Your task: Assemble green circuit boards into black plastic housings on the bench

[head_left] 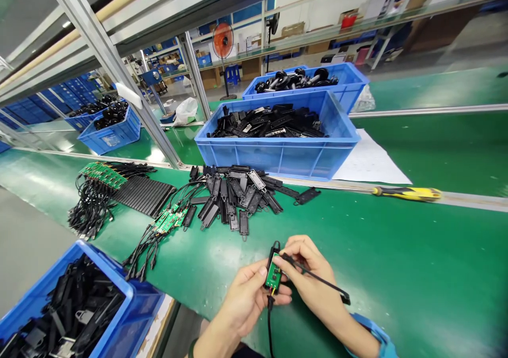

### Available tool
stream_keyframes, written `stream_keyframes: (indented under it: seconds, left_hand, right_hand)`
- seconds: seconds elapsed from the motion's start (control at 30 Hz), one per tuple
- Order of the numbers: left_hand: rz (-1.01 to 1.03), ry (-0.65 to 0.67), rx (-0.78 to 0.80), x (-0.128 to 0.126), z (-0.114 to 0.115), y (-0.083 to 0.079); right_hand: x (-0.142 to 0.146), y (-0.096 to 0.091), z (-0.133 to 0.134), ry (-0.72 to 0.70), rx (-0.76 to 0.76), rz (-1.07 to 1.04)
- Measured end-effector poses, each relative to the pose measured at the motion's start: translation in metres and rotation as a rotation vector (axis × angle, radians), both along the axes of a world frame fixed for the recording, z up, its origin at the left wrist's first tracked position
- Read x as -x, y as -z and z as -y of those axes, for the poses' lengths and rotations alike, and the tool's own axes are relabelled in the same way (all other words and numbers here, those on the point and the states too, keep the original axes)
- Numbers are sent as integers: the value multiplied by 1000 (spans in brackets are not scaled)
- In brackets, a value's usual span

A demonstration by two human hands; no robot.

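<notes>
My left hand (248,294) holds a small black plastic casing (272,252) with a loop at its top end. A green circuit board (274,274) lies in or against it, with coloured wires at its lower end. From there a black cable (270,321) hangs down. My right hand (307,268) is closed at the board's upper right; its thumb tip touches the board. A second black cable (317,277) passes between its fingers and lies across the back of the hand to a small dark end. My right fingertips are partly hidden.
Loose black casings (238,194) lie piled ahead. Wired green boards (170,219) and a row of black strips (145,195) sit left. A blue bin (278,157) of black parts stands behind, another bin (127,294) near left. A yellow screwdriver (408,193) rests on the rail.
</notes>
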State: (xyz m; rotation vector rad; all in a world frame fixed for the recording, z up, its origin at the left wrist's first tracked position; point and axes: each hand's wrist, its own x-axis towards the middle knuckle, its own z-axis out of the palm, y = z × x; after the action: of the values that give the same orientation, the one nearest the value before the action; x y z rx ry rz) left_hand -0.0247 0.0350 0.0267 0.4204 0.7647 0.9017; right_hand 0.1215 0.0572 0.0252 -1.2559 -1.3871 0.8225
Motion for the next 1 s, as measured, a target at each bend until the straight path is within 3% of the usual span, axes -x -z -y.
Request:
stream_keyframes:
  seconds: [0.3, 0.43, 0.6, 1.0]
  left_hand:
    - [-176, 22, -193, -10, 4, 2]
    - [-348, 7, -299, -10, 2, 6]
    - [-443, -25, -337, -8, 5, 12]
    - [-564, -12, -394, -13, 9, 23]
  right_hand:
    - [8, 4, 3, 13, -31, 39]
    - [8, 9, 3, 42, 96, -54]
    - [5, 7, 3, -148, 338, -139]
    - [10, 14, 9, -32, 428, -211]
